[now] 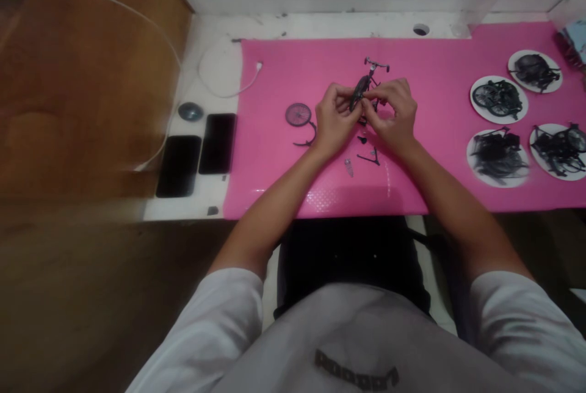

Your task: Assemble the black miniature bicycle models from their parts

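A small black model bicycle (361, 89) is held over the pink mat, its handlebars pointing toward the wall. My left hand (336, 118) is closed around its left side by a dark wheel-like part. The thumb and fingers of my right hand (394, 111) pinch the bicycle near its middle; exactly what lies between the fingertips is hidden. Left of my left hand lie a loose spoked wheel (298, 114) and a thin curved black piece (307, 141). Below my hands are a tiny black part (362, 140), a black forked piece (372, 157) and a small greyish strip (348, 167).
On the right, several white plates hold black bicycle parts, one with a wheel (497, 99) on top. Two dark phones (218, 144) and a dark round object (190, 111) lie left of the pink mat (265, 167). A white cable (229, 95) reaches onto it.
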Demonstrator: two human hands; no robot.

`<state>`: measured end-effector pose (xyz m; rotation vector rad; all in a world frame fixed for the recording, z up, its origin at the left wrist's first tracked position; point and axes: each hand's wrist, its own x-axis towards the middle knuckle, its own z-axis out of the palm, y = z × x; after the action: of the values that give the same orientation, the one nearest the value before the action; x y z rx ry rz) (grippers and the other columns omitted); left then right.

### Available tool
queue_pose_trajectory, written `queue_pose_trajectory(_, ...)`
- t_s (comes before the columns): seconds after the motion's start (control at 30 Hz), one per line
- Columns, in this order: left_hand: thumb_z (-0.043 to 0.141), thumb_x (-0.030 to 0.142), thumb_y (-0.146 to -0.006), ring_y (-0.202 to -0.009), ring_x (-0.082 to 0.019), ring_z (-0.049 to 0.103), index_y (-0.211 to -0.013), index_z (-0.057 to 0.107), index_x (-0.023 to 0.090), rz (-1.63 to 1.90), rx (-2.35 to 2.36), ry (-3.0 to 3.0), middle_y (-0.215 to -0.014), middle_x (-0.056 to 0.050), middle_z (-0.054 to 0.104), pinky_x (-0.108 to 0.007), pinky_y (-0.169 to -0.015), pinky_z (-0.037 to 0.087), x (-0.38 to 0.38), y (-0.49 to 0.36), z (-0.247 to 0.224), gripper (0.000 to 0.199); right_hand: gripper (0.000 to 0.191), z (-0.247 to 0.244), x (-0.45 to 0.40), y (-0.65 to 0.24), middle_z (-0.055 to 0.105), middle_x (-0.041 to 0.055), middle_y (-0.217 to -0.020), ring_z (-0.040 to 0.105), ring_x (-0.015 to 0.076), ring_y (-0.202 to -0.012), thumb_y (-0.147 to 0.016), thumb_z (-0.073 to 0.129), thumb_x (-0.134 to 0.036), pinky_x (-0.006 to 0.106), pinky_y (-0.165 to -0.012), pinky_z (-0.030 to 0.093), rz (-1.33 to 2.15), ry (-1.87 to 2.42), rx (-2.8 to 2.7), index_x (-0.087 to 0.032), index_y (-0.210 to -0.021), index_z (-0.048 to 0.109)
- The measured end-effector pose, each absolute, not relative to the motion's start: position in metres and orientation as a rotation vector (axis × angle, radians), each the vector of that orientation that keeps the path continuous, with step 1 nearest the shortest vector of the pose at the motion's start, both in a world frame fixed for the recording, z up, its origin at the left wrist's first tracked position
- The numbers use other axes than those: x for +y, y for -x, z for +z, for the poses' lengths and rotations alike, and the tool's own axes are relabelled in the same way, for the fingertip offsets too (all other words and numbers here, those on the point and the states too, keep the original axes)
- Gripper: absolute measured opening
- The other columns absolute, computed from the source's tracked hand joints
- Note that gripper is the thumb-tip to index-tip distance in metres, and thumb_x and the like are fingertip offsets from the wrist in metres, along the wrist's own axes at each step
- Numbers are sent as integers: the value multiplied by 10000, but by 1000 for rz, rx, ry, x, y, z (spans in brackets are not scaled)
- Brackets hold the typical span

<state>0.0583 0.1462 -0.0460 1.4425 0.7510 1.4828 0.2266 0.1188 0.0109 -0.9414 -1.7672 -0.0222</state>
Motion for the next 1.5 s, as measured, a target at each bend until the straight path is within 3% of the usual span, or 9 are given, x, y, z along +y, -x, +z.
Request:
queue_pose_trajectory(0.2, 833, 718, -1009, -1401, -289, 796, -1326, 646, 246, 1482, 713, -1473, -1334, -95, 812, -585, -1288, 605, 151, -58, -54, 599, 278, 14, 118, -225, 846, 53, -961, 732, 265, -918, -1149, 676, -570, 555, -877, 658, -70, 913, -1754, -334, -1070, 797)
queue_pose_trajectory(0.43, 809, 715, -1030, -1368, -279, 816, -1379, 634, 262, 1487, 681, -1516, -1325, -80, 820, -577, -1272, 619, 154, -58, -60, 599, 301, 11, 115, -225, 840, 72, -1014, 695, 311, -1009, -1129, 660, -655, 618, -965, 612, 103, 970, -1722, -383, -1062, 770)
queue_pose_trajectory(0.67, 789, 725, -1039, -1305, -263, 845, -1382, 624, 276, 1490, 658, -1527, -1277, -57, 836, -572, -1249, 641, 154, -60, -59, 588, 336, 3, 117, -231, 846, 72, -1224, 655, 340, -1284, -1131, 579, -739, 695, -1166, 535, 262, 1150, -1754, -451, -1158, 750)
queue_pose_trajectory(1.1, 798, 731, -1031, -1308, -256, 839, -1381, 615, 285, 1465, 654, -1501, -1281, -56, 833, -562, -1263, 628, 153, -60, -58, 596, 428, 6, 116, -228, 846, 69, -1124, 685, 332, -1129, -1120, 545, -783, 686, -1027, 602, 165, 1085, -1739, -409, -1116, 753)
queue_pose_trajectory(1.33, 765, 748, -1042, -1414, -286, 794, -1441, 621, 287, 1418, 680, -1503, -1328, -81, 822, -600, -1292, 600, 142, -58, -39, 627, 458, 6, 114, -227, 875, 53, -1180, 601, 397, -1395, -1109, 465, -798, 803, -1189, 477, 276, 1252, -1781, -519, -1328, 754)
queue_pose_trajectory(1.43, 769, 752, -1033, -1392, -282, 808, -1417, 629, 281, 1426, 691, -1494, -1303, -77, 830, -594, -1290, 604, 139, -58, -35, 623, 499, 8, 113, -226, 881, 48, -1173, 593, 412, -1416, -1070, 484, -866, 814, -1221, 444, 318, 1247, -1725, -517, -1262, 785)
queue_pose_trajectory(1.5, 778, 757, -1020, -1356, -277, 826, -1384, 637, 278, 1436, 711, -1484, -1285, -73, 837, -585, -1281, 615, 140, -58, -35, 617, 498, 10, 114, -225, 877, 61, -1157, 632, 407, -1338, -1051, 518, -888, 797, -1167, 487, 304, 1216, -1699, -491, -1159, 797)
